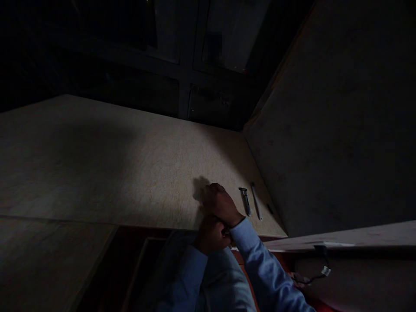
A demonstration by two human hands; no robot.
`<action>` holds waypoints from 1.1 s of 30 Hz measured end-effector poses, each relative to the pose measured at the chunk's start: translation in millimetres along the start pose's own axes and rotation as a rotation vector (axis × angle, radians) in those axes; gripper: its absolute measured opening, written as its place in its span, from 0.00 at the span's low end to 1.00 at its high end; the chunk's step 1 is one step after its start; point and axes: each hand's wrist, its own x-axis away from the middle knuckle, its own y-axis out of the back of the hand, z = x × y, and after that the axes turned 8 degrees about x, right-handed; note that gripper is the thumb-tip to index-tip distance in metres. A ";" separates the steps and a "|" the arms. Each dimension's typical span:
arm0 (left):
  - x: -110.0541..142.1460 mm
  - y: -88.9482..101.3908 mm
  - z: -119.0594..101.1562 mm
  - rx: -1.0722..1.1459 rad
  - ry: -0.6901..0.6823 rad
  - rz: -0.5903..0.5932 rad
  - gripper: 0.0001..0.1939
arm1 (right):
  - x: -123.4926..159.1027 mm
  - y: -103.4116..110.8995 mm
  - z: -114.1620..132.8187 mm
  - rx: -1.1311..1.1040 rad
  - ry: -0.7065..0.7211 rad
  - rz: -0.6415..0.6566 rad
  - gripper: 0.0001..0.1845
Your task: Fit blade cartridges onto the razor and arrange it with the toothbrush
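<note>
In dim light my right hand [218,203] rests curled on the near edge of a pale stone counter [97,173], fingers closed; whatever it holds is hidden. Just below it, at the counter's edge, my left hand [209,236] is curled tight against the right wrist, fingers closed, its contents too dark to make out. Both arms wear light blue sleeves. To the right of my right hand lie a small dark tool [245,200] and a thin white stick-like tool [256,202] on the counter.
A pale wall panel [325,130] rises on the right. Dark window panes [195,56] stand behind the counter. A loose cable with a white connector [325,271] hangs at the lower right. Below the counter is a dark cabinet opening [136,268].
</note>
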 end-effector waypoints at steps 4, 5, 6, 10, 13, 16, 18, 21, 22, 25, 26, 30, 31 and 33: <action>0.7 0.6 0.9 0.001 0.019 0.010 0.06 | -16.5 -9.1 4.2 0.138 0.039 0.106 0.18; 1.0 0.7 1.1 0.004 0.013 0.002 0.06 | -16.7 -10.4 3.9 0.144 0.042 0.110 0.16; 1.2 0.8 1.1 0.006 0.008 -0.008 0.07 | -15.9 -11.4 3.2 0.142 0.045 0.112 0.14; 1.5 0.7 0.4 -0.008 0.011 -0.033 0.07 | -8.7 -13.8 -2.6 0.067 0.070 0.086 0.16; 1.3 1.1 -0.2 -0.009 -0.003 -0.029 0.09 | -3.0 -15.3 -8.5 0.014 0.043 0.058 0.19; 1.0 3.2 -0.5 0.034 -0.032 -0.042 0.12 | 2.0 -13.8 -15.4 0.008 0.030 0.049 0.18; 0.7 5.6 -0.8 0.082 -0.065 -0.063 0.14 | 6.5 -10.4 -21.1 0.021 0.020 0.025 0.20; 0.6 9.0 -1.3 0.154 -0.080 -0.086 0.18 | 18.4 -2.6 -35.1 0.027 -0.020 -0.048 0.22; 0.6 9.6 -1.2 0.170 -0.067 -0.085 0.19 | 24.3 0.7 -42.4 0.021 -0.036 -0.083 0.23; 1.2 9.0 0.6 0.185 -0.022 -0.071 0.20 | 47.7 13.2 -75.7 -0.010 -0.074 -0.173 0.22; 1.5 8.0 1.6 0.182 -0.015 -0.072 0.20 | 57.0 18.5 -90.7 -0.026 -0.076 -0.180 0.22; 2.1 3.8 4.9 0.164 -0.023 -0.100 0.20 | 90.0 42.9 -157.6 0.012 -0.197 -0.160 0.25; 2.2 3.2 5.1 0.161 -0.025 -0.103 0.21 | 94.9 48.5 -172.3 0.029 -0.245 -0.150 0.25; 2.1 2.9 4.7 0.154 -0.029 -0.098 0.21 | 98.5 56.7 -195.0 0.051 -0.322 -0.178 0.23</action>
